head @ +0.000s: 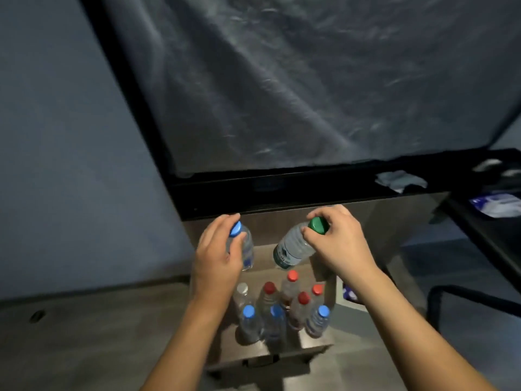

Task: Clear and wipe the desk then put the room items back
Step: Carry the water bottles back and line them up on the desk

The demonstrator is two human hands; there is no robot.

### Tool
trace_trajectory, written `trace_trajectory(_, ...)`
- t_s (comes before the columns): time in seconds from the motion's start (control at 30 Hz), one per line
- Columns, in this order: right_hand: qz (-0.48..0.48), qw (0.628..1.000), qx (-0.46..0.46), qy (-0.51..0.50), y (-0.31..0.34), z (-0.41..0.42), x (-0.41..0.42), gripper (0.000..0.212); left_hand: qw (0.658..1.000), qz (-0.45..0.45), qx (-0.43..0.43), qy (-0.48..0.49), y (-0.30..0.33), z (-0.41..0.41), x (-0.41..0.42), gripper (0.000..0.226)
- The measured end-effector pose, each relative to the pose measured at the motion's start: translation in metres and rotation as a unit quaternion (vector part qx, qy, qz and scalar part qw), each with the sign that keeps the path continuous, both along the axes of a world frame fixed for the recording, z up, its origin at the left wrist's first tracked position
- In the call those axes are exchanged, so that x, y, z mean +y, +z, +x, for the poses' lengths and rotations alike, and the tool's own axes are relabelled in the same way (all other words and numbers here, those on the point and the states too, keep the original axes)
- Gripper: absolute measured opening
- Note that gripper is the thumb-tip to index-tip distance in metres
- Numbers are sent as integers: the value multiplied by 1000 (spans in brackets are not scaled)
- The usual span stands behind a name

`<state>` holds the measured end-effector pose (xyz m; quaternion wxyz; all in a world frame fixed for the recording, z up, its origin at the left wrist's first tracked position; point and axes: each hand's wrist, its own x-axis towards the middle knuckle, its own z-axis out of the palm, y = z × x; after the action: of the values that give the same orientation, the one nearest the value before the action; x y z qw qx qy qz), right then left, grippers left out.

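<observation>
- Left hand [217, 258] fingers curl round blue-cap bottle [244, 249] near its neck; bottle upright, cap up.
- Right hand [337, 241] fingertips pinch green cap of green-cap bottle [296, 246]; long axis tilted, base down-left.
- Both held over stool [282, 352] bearing eight bottles [282, 309].
- Judged mid-clearing: cloth [400, 180] on desk [352, 176], wiping and putting back seemingly left.

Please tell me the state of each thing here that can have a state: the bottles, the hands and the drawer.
Blue-capped bottle: capped, held near its top by the left hand.
Green-capped bottle: capped, tilted, gripped at the cap by the right hand.
Drawer: pulled open.
Bottles in the drawer: standing upright, capped in red, blue and white.
Cloth: crumpled, lying on the dark ledge.
</observation>
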<state>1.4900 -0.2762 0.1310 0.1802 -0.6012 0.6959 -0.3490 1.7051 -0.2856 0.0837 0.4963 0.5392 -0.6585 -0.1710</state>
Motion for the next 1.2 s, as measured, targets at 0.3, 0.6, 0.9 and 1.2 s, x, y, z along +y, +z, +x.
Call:
trace_trajectory(0.3, -8, 965, -11, -261, 5, -187, 131, 19, 972, 3, 49, -230, 25, -214, 35, 30)
trace_trajectory(0.6, 5, 906, -2, -422, -9, -370, 283, 19, 910, 77, 84, -398, 20, -443, 135, 33)
trace_trajectory(0.9, -8, 855, -45, -517, -17, -520, 362, 16, 852, 111, 62, -508, 25, -622, 189, 33)
trace_trajectory(1.2, 16, 821, -36, -570, -14, -696, 384, 17, 781, 111, 40, -613, 27, -839, 194, 30)
